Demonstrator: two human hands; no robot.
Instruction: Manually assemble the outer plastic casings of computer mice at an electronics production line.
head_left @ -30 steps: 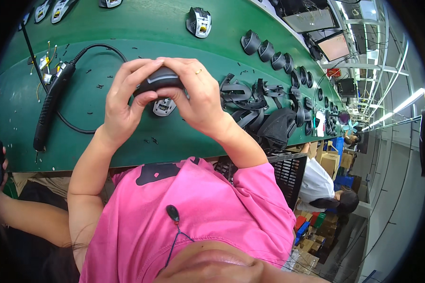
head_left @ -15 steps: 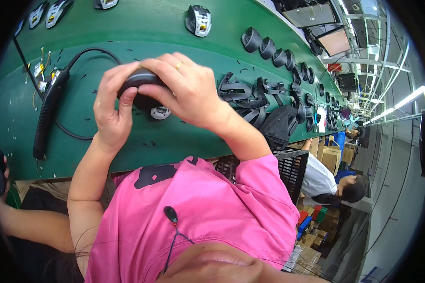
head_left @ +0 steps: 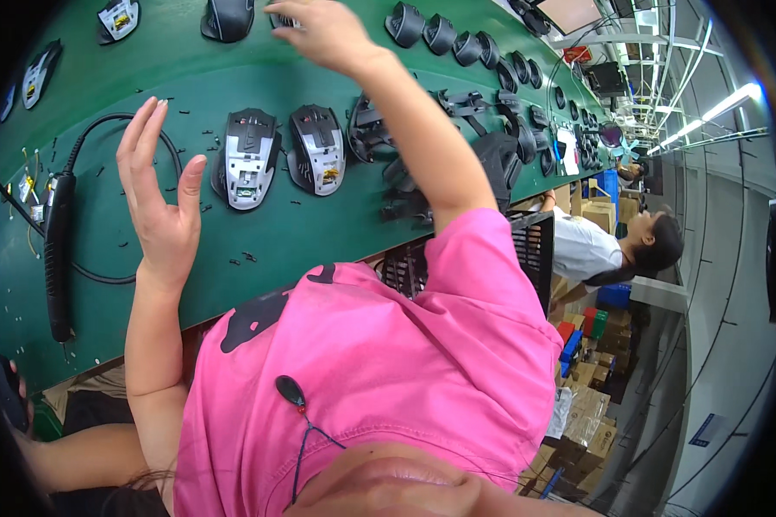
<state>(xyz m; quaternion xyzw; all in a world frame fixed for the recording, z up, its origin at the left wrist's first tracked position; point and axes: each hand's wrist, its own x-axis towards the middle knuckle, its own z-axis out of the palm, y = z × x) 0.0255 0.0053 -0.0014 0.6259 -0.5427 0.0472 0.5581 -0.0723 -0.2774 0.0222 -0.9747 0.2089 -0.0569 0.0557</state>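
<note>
My right hand (head_left: 323,33) reaches to the far side of the green bench, its fingers and thumb around a computer mouse (head_left: 281,20) at the upper edge of the picture, partly hidden and cut off. Just left of it lies a black computer mouse (head_left: 228,19) with its cover on. My left hand (head_left: 161,181) is raised above the bench, open, fingers pointing up, holding nothing. To its right, two mice without top covers, one (head_left: 248,157) and another (head_left: 319,148), lie side by side, grey inner frames showing.
A black-handled tool (head_left: 59,258) with a looped cable lies at left. More uncovered mice (head_left: 40,74) lie at far left. Black shells (head_left: 440,34) run in a row at far right, near black plastic parts (head_left: 470,108). Another person (head_left: 591,246) is at right.
My hands have parted. The black mouse they held now lies at the far side; my right hand has moved out to another mouse. My left hand has opened. The two uncovered mice came into full view.
</note>
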